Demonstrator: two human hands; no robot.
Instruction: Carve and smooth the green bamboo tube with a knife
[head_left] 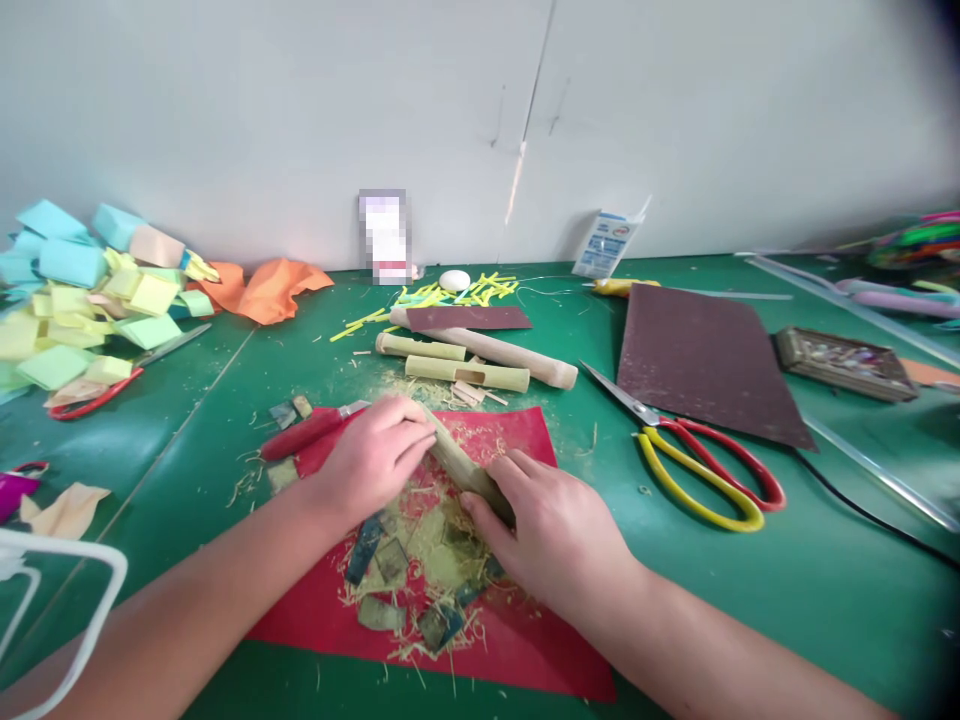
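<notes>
A pale green bamboo tube (pixel 459 455) lies slanted between my two hands, above a red sheet (pixel 555 650). My left hand (pixel 386 455) has its fingers closed at the tube's far end. Around the near end, my right hand (pixel 551 510) is wrapped, thumb along the side. Shavings and small dark pieces (pixel 381 612) are scattered on the red sheet below. A red-handled knife (pixel 304 434) rests just left of my left hand. Beyond my hands lie two cut bamboo tubes (pixel 495 375) and a longer pale stick (pixel 517 352), with a brown strip across it.
Scissors with red and yellow handles (pixel 705 465) lie at the right beside a brown sheet (pixel 697 360). Further right is a small tray (pixel 844 362). Folded papers (pixel 71 320) are heaped at the left near orange paper (pixel 266 290). A white frame (pixel 105 620) stands at lower left.
</notes>
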